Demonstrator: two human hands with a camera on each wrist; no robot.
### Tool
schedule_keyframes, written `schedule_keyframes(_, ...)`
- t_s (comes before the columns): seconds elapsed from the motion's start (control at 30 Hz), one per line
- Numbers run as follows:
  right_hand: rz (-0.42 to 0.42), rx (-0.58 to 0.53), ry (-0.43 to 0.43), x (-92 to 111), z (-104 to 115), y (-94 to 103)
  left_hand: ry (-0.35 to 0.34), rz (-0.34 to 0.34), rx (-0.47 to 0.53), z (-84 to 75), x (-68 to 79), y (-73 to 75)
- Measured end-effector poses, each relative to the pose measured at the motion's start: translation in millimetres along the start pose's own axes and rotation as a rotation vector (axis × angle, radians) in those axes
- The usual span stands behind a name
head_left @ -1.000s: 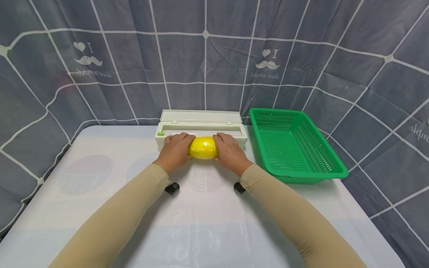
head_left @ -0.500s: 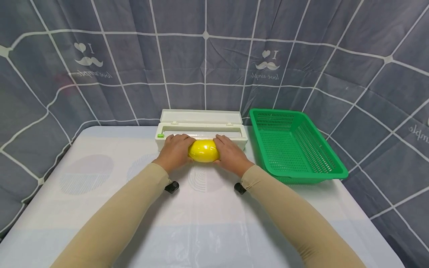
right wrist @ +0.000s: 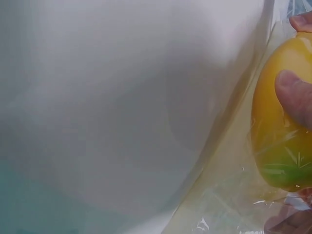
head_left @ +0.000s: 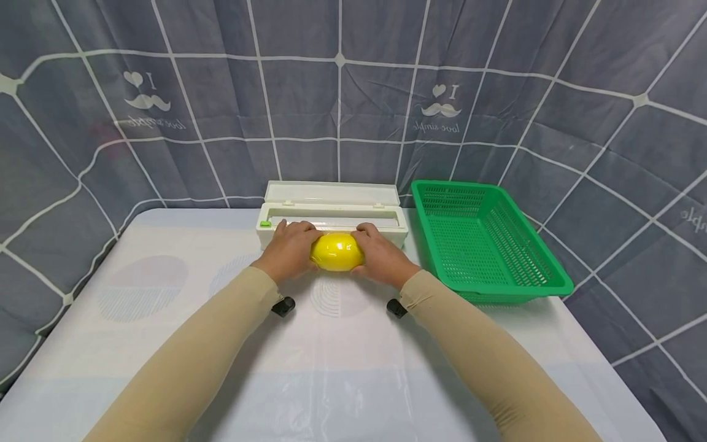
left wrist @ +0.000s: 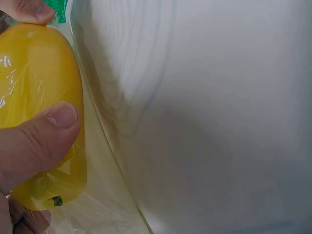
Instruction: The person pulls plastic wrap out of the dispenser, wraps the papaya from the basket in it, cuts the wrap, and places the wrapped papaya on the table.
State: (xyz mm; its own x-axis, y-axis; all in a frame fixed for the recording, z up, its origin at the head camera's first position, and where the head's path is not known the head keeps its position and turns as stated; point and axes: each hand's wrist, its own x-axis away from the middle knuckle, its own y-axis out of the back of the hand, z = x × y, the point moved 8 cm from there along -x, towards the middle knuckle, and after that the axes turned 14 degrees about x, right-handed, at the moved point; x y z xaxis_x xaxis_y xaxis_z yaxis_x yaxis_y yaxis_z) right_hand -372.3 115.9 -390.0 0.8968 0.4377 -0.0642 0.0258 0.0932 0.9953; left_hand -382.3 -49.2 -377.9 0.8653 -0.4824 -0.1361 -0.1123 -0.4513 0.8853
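A yellow mango is held between both hands just in front of the white cling film dispenser. My left hand grips its left end, thumb pressed on the near side. The other end is gripped by my right hand. Clear cling film covers the mango and hangs about it, wrinkled, in both wrist views. A small dark stem shows at the left end, and the right end looks greenish in the right wrist view. Some fingers are hidden behind the fruit.
The dispenser's lid is raised at the back, near the grey checked curtain. To the right stands a green plastic basket. A pale patterned cloth covers the table.
Both hands have drawn the mango slightly towards me, away from the dispenser. The grip stays the same, and the dispenser and basket have not moved.
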Motion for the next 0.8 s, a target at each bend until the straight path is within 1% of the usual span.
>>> schedule_keyframes(0.2, 0.017, -0.002, 0.017, 0.0, 1.1, 0.4, -0.001, 0.029, 0.006, -1.0, 0.3, -0.7)
schedule_keyframes(0.4, 0.027, 0.012, 0.041, 0.6, 2.5, 3.5, -0.009, 0.033, -0.001, -2.6, 0.2, -0.2)
schedule_keyframes(0.57, 0.01, 0.033, 0.03, -1.7, -0.6, 4.5, 0.002, 0.043, 0.003, -2.1, 2.7, -0.6)
schedule_keyframes(0.7, -0.022, 0.094, 0.037, -2.1, -1.7, 6.5, 0.021, 0.064, 0.013, -0.2, 7.0, -1.7)
schedule_keyframes(0.73, -0.03, 0.119, 0.042, -1.9, -1.6, 7.0, 0.017, 0.061, 0.012, -0.8, 8.0, -1.3)
schedule_keyframes(0.8, -0.046, 0.154, 0.048, -1.1, -1.1, 8.9, 0.006, 0.028, 0.014, -2.4, 9.3, -0.1)
